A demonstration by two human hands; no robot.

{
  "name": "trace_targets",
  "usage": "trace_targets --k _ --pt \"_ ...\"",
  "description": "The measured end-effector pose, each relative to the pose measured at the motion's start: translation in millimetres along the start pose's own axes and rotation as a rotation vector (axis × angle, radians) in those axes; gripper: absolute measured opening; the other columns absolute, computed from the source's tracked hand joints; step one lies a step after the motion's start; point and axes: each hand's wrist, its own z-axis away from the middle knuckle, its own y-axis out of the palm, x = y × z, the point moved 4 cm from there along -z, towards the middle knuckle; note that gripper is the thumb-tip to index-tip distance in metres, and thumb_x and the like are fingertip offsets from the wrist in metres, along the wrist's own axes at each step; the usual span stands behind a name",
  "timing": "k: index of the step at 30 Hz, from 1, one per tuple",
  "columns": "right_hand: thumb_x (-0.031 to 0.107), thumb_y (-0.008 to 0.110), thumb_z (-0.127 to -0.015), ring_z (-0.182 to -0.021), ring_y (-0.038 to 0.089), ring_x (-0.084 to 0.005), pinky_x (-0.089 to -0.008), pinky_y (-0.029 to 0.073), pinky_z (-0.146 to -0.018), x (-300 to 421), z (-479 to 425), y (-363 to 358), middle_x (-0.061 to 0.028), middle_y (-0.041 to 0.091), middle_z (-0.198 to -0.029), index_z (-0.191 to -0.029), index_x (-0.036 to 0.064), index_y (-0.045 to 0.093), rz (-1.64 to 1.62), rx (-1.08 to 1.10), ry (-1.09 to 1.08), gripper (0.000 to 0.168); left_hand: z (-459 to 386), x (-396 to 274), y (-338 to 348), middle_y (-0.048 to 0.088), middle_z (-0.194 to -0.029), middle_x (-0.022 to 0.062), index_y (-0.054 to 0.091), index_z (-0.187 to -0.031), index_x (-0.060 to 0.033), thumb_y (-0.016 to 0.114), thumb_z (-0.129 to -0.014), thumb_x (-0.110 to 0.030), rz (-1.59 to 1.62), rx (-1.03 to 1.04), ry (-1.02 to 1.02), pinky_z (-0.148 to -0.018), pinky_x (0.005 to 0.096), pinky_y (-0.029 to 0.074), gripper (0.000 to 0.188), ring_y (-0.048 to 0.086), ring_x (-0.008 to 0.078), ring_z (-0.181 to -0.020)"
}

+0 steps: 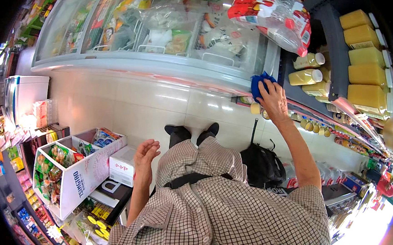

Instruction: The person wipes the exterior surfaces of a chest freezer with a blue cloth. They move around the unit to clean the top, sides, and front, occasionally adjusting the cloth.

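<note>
My right hand (274, 98) is closed over a blue cloth (260, 85), pressing it on the front right corner of a chest freezer (165, 66). Through the freezer's glass top I see bagged goods and white wire baskets. A red-and-clear plastic pack of bottles (272, 14) lies on the freezer's right end. My left hand (146, 156) hangs free at my left side, holding nothing, fingers slightly bent and partly apart. Near it stands a small white carton (121, 167).
At right, a dark shelf (336, 44) carries jars of yellow content (365, 73). A black bag (262, 165) with a raised handle rests on the floor by my right leg. To the left stands a white divided box (84, 174) of packaged snacks. Tiled floor (140, 102) lies before my feet.
</note>
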Motion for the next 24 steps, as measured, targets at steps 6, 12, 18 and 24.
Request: trace_targets --k 6,12,18,24 --pt "0.025 0.078 -0.079 -0.119 0.051 -0.0325 -0.0462 0.044 -0.097 62 -48 9 -0.0128 0.052 -0.135 -0.137 0.009 0.05 0.018 -0.016 -0.125 0.066 -22 -11 -39 0.067 -0.115 0.0107 0.059 -0.122 -0.0016 0.064 -0.094 -0.015 0.005 0.01 0.002 -0.091 0.0323 0.051 0.031 0.062 0.018 -0.108" --pt "0.027 0.079 -0.079 -0.123 0.048 -0.0319 -0.0474 0.039 -0.104 135 -106 16 -0.0128 0.051 -0.135 -0.136 0.009 0.049 -0.003 -0.059 -0.219 0.067 -38 -19 -95 0.067 -0.115 0.0101 0.058 -0.122 -0.0011 0.062 -0.095 -0.014 0.041 -0.024 0.028 -0.089 0.0329 0.052 0.03 0.064 0.0184 -0.104" --pt "0.031 0.074 -0.084 -0.132 0.044 -0.0316 -0.0477 0.037 -0.11 228 -175 32 -0.0146 0.047 -0.143 -0.138 0.006 0.047 0.03 -0.063 -0.312 0.066 -44 -12 -166 0.067 -0.115 0.0117 0.059 -0.121 -0.0006 0.064 -0.093 -0.014 0.118 -0.139 -0.014 -0.089 0.0329 0.051 0.032 0.063 0.0197 -0.106" --pt "0.029 0.072 -0.087 -0.138 0.041 -0.0341 -0.049 0.036 -0.11 315 -233 37 -0.0175 0.045 -0.146 -0.141 0.001 0.044 0.026 -0.113 -0.376 0.067 -46 2 -234 0.066 -0.116 0.0123 0.058 -0.123 -0.0004 0.063 -0.093 -0.015 0.21 -0.253 -0.01 -0.089 0.0324 0.052 0.033 0.063 0.0197 -0.106"
